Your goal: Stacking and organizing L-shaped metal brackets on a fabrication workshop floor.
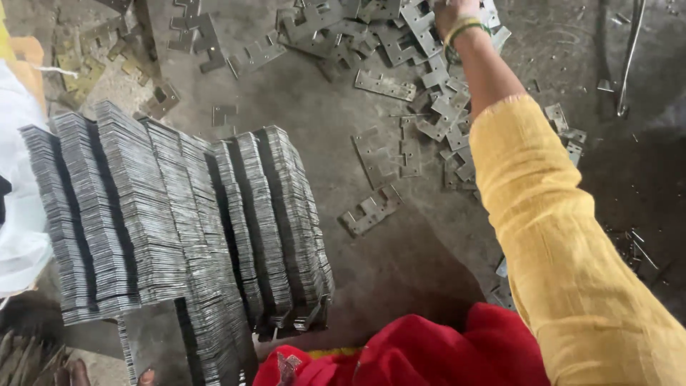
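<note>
Item: loose notched metal plates [386, 86], scattered flat on the floor [400, 264] within your reach. Your right hand [457, 14] reaches into the heap, grip cut off at frame edge, cannot tell. Stacked plates [179, 214], on edge, left. Left hand unseen.

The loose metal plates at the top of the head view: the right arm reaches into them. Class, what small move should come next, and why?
Probably closing the right hand on one loose metal plate from the scattered pile. The hand is already over the pile, its fingers cut off by the frame edge, so no grip shows. Tall stacks of plates stand on edge at the near left, which suggests picked plates join them.
</note>
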